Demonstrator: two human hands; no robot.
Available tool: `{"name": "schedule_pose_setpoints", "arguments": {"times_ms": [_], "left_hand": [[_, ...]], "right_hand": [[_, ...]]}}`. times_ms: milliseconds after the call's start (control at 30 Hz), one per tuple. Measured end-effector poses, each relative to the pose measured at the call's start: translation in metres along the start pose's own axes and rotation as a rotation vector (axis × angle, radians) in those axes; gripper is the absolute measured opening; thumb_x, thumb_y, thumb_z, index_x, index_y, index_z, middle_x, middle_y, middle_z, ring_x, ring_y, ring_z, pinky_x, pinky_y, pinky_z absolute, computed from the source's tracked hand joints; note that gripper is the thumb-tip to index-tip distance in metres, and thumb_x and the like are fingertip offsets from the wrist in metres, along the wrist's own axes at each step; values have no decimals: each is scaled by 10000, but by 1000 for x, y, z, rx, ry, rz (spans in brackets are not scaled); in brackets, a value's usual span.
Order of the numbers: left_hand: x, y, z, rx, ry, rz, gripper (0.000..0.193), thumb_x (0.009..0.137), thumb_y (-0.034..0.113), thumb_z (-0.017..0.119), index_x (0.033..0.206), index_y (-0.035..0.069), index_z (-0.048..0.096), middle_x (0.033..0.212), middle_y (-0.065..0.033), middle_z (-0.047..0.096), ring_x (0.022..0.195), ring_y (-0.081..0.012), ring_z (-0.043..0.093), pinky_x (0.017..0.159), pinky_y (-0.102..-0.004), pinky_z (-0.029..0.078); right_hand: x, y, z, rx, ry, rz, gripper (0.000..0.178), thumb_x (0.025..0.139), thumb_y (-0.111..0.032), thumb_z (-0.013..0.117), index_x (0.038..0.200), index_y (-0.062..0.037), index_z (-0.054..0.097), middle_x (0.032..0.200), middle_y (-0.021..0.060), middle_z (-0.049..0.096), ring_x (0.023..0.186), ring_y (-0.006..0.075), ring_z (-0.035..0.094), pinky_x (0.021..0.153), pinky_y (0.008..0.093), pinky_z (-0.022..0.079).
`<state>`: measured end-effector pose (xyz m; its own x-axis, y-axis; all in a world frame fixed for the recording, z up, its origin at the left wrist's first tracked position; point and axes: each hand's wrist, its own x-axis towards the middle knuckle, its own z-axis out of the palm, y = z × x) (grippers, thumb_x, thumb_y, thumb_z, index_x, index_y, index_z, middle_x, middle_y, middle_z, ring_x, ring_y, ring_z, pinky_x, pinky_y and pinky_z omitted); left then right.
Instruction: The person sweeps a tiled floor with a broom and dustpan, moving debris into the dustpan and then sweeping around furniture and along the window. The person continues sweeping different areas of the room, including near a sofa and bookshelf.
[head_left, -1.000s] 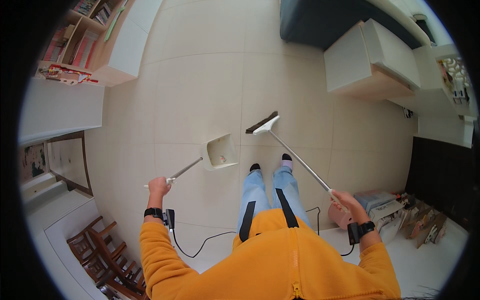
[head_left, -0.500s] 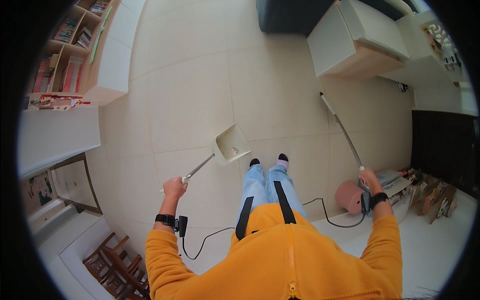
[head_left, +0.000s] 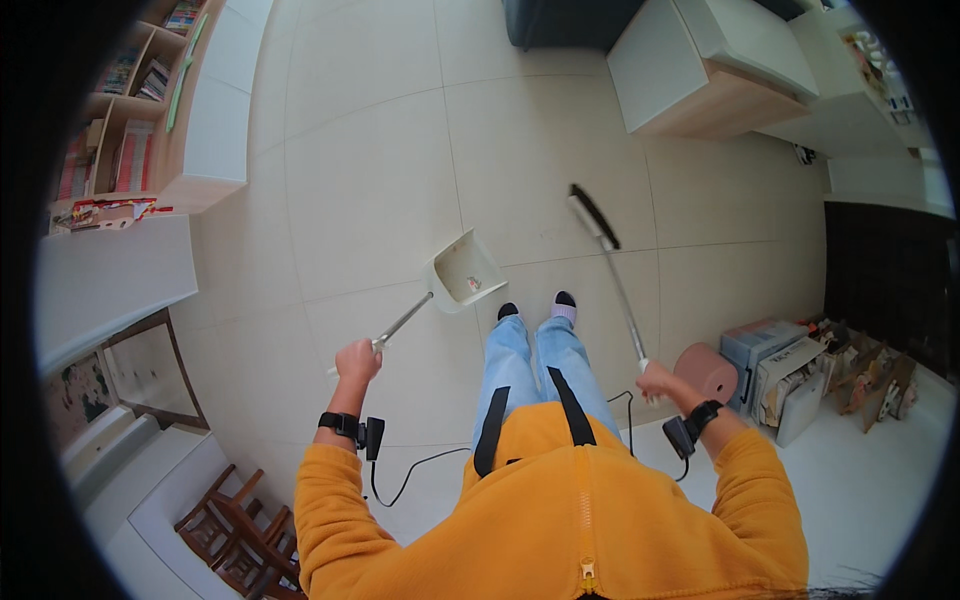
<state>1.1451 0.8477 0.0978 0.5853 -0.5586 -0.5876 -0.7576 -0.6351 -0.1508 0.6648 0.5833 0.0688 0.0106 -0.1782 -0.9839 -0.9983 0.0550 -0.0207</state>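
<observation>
My left hand [head_left: 358, 361] is closed around the handle of a long-handled dustpan [head_left: 446, 304]. Its pale pan rests on the floor ahead of my feet, mouth toward the right, with a small whitish and reddish scrap [head_left: 474, 284] inside. In my right hand [head_left: 657, 381] is the handle of a broom [head_left: 624, 300], fingers wrapped round its end. The broom's head, with dark bristles [head_left: 597, 217], is out ahead to the right of the dustpan and apart from it. Whether the bristles touch the floor I cannot tell.
Tiled floor [head_left: 370, 200] spreads ahead of my feet. A bookshelf [head_left: 170, 110] stands at the far left, a white and wood cabinet [head_left: 670, 85] at the far right. Near my right arm are a pink round bin [head_left: 706, 372] and boxes [head_left: 755, 350]. Wooden chairs [head_left: 240, 520] stand at lower left.
My right hand has moved left and slightly nearer me, bringing the broom head left toward the dustpan and turning its bristles into view. The left hand and dustpan have barely shifted.
</observation>
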Motion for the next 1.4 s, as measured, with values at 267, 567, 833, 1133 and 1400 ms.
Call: {"name": "schedule_pose_setpoints", "arguments": {"times_ms": [267, 567, 833, 1133, 1400], "left_hand": [[2, -2, -2, 9, -16, -14, 182, 632, 269, 563, 665, 90, 569, 661, -93, 569, 626, -256, 556, 538, -350, 446], [-19, -17, 4, -61, -49, -58, 176, 633, 260, 548, 685, 94, 570, 701, -85, 570, 663, -257, 552, 568, -345, 443], [-46, -52, 23, -33, -54, -136, 171, 621, 250, 547, 691, 97, 575, 700, -89, 571, 669, -257, 554, 578, -350, 446], [-45, -57, 30, -35, -62, -164, 183, 625, 264, 564, 698, 97, 576, 711, -89, 572, 680, -254, 555, 583, -351, 449], [-59, -64, 36, -146, -18, -185, 188, 624, 277, 555, 687, 100, 573, 707, -97, 568, 678, -260, 550, 558, -363, 439]], "right_hand": [[-80, -45, -14, -51, -214, -177, 127, 600, -55, 463, 713, -10, 430, 482, 72, 443, 375, 163, 453, 333, 291, 365], [-130, -11, -77, -7, 17, -199, 77, 611, -58, 484, 656, -6, 448, 457, 62, 438, 370, 152, 445, 319, 284, 339], [-54, -55, -96, -304, 5, -133, 128, 595, -119, 464, 533, -18, 512, 528, 99, 535, 430, 175, 516, 384, 305, 400], [-53, -96, 25, -64, -265, -146, 78, 600, -83, 489, 593, -8, 468, 479, 83, 465, 394, 178, 469, 346, 298, 368], [-136, -70, -35, 116, -227, -164, 82, 611, -38, 499, 656, -38, 430, 483, 35, 419, 363, 124, 407, 313, 263, 329]]}}
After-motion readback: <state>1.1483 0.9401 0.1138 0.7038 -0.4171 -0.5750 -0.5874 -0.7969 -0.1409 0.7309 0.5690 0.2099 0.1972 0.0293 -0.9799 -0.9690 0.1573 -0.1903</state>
